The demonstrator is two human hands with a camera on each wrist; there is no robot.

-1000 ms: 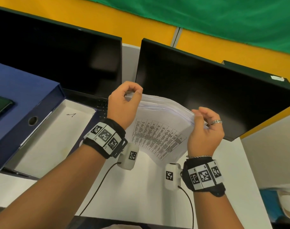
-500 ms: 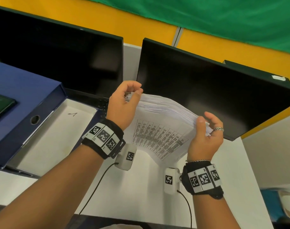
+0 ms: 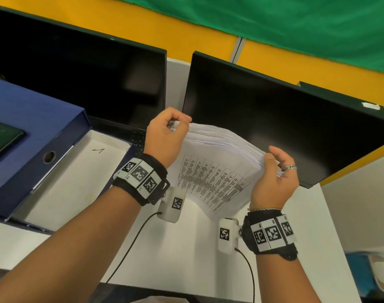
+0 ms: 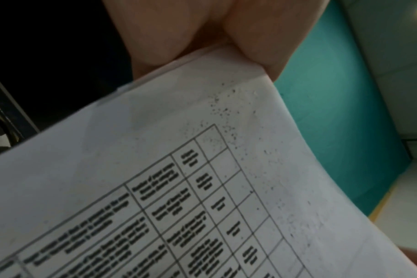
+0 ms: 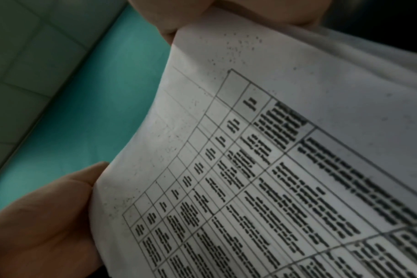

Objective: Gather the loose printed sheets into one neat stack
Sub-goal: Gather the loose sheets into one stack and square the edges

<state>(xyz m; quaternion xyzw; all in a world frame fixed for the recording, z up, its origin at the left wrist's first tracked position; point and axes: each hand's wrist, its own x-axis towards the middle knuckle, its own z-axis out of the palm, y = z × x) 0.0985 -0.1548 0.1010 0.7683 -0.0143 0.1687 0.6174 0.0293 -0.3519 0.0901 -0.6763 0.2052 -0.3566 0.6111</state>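
Note:
A thick stack of printed sheets (image 3: 217,171) with a table of text stands on edge above the white desk (image 3: 186,254), bowed between both hands. My left hand (image 3: 177,125) pinches its top left corner, thumb and fingers curled over the edge. My right hand (image 3: 274,165), wearing a ring, grips the top right corner. The left wrist view shows the printed sheet (image 4: 202,178) with fingers (image 4: 269,32) behind its corner. In the right wrist view the printed sheet (image 5: 262,159) is held by my thumb (image 5: 60,206) at its edge.
Two dark monitors (image 3: 263,119) stand right behind the stack. A blue box file (image 3: 33,132) with a phone (image 3: 0,138) on its lid lies open at the left, a white sheet (image 3: 66,182) inside. A keyboard (image 3: 134,136) lies behind my left hand.
The stack has stayed upright between both hands with only slight shifts. My right-hand fingers have loosened and re-gripped on the top right corner.

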